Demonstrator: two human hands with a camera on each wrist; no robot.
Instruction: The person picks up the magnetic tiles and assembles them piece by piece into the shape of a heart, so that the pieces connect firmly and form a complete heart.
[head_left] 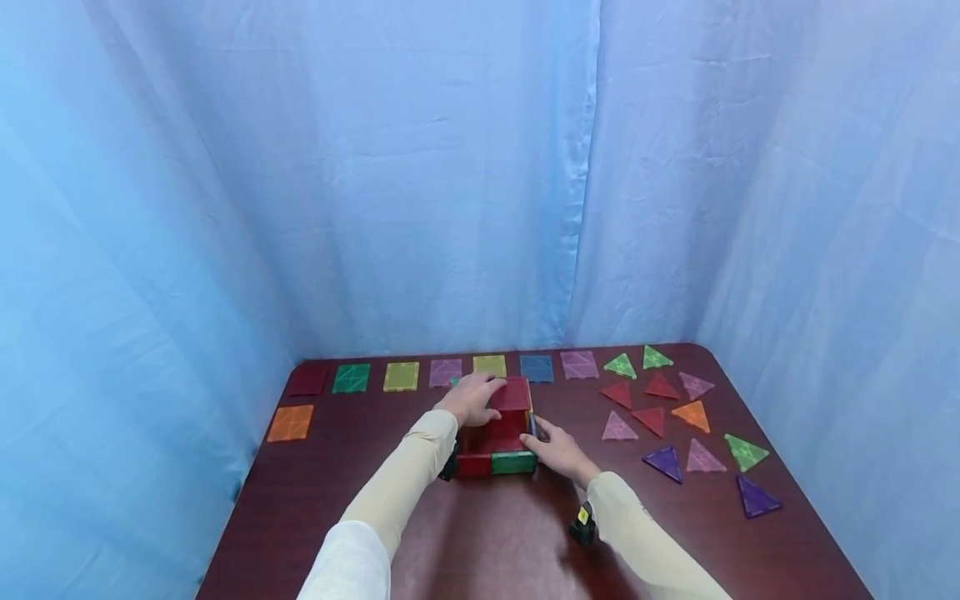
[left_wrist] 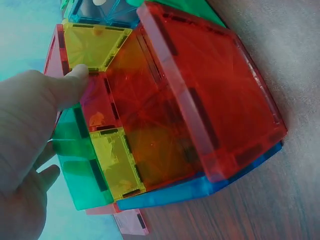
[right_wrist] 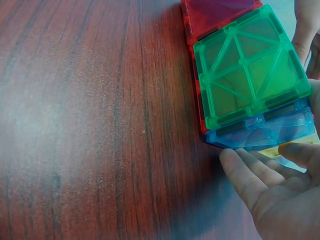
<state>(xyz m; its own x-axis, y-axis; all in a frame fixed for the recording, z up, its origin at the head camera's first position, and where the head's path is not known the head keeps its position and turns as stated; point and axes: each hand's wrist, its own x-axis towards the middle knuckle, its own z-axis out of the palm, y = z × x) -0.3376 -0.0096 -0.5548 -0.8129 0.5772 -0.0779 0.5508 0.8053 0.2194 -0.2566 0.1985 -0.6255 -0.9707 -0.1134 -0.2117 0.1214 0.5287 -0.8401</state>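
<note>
An open box (head_left: 474, 467) built of see-through magnetic tiles stands on the table. A red tile (left_wrist: 225, 95) and a green tile (right_wrist: 252, 70) form its front, and a blue tile (right_wrist: 270, 127) is on its right side. My left hand (head_left: 471, 402) reaches over the box and grips its back wall, thumb by a yellow tile (left_wrist: 95, 47) and other fingers behind a green tile (left_wrist: 82, 160). My right hand (head_left: 564, 454) holds the right wall, with the thumb over the top and the fingers along the outside. A red tile (head_left: 513, 393) rises at the back.
Square tiles lie in a row along the table's far edge, among them a yellow square (head_left: 401, 376) and a blue square (head_left: 536, 367). An orange square (head_left: 290, 423) is at the left. Several triangles, including a purple triangle (head_left: 757, 497), are spread at the right. Blue curtains (head_left: 450, 167) surround the table.
</note>
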